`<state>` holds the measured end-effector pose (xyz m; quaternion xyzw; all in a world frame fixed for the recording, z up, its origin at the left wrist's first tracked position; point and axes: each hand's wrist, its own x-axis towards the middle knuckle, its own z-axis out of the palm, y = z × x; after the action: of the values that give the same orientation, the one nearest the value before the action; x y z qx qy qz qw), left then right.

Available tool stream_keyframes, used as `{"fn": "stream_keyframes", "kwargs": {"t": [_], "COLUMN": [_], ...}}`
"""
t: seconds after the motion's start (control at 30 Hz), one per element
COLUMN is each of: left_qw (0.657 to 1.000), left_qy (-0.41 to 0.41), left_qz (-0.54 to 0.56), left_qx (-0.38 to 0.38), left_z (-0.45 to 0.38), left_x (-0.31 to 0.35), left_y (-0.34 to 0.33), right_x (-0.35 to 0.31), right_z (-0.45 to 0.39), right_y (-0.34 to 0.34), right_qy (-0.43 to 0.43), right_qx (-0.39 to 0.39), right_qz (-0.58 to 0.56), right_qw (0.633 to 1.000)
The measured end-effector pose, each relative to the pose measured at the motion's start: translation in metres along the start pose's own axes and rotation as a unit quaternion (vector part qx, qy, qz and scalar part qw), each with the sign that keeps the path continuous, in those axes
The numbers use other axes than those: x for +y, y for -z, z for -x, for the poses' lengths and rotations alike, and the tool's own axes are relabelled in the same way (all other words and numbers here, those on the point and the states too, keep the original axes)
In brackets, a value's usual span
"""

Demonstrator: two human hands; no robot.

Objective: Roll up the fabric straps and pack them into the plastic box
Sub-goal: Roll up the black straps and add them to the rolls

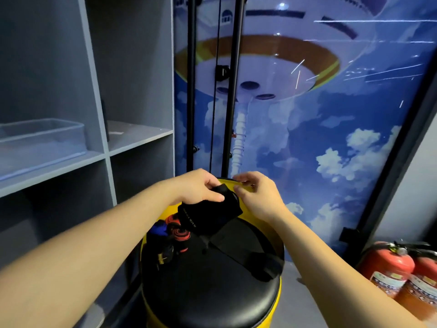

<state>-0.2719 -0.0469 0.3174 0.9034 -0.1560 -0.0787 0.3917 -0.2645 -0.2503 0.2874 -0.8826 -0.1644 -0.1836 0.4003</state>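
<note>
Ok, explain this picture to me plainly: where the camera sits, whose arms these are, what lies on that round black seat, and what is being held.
There is no machine here. The one picture comes from a camera worn on a person's head, looking forward and down, so both bare arms belong to the wearer.

The left hand pinches a black fabric strap at its upper end. The right hand is beside it with fingers curled near the same end; whether it actually grips the strap is hard to tell.

Below them is a round stool with a black cushion and yellow body. On its left side lies a cluster of straps, some rolled, in red and black and blue. A long black strap lies across the cushion.

The clear plastic box stands on the grey shelf at left. Two red fire extinguishers stand at lower right.
</note>
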Motion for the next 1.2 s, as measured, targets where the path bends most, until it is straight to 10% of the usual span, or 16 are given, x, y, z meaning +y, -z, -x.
{"fn": "stream_keyframes", "kwargs": {"t": [0.13, 0.37, 0.63, 0.77, 0.9, 1.0, 1.2], "left_qw": [0.984, 0.971, 0.931, 0.924, 0.851, 0.817, 0.880], "left_qy": [-0.048, -0.051, 0.056, 0.246, 0.142, 0.086, 0.035], "left_qz": [-0.173, -0.207, -0.036, 0.233, 0.480, 0.520, 0.430], "left_qx": [0.003, 0.106, 0.359, 0.177, 0.158, 0.232, 0.198], "left_z": [0.005, 0.012, 0.017, 0.022, 0.016, 0.007, 0.007], "left_x": [0.019, 0.012, -0.012, -0.019, -0.018, -0.013, -0.012], "left_y": [0.010, 0.019, -0.002, -0.010, -0.014, -0.008, -0.003], "right_x": [-0.011, -0.012, -0.010, -0.011, -0.016, -0.015, -0.017], "right_z": [-0.005, -0.011, -0.010, -0.007, 0.002, 0.010, 0.006], "right_y": [0.007, 0.002, -0.020, -0.024, -0.027, -0.028, -0.017], "right_qy": [0.051, 0.089, -0.053, -0.087, -0.078, -0.064, -0.126], "right_qx": [-0.179, -0.155, -0.078, -0.058, -0.069, -0.098, -0.123], "right_qz": [-0.040, 0.037, -0.298, -0.392, -0.427, -0.408, -0.428], "right_qw": [0.982, 0.983, 0.950, 0.914, 0.898, 0.906, 0.886]}}
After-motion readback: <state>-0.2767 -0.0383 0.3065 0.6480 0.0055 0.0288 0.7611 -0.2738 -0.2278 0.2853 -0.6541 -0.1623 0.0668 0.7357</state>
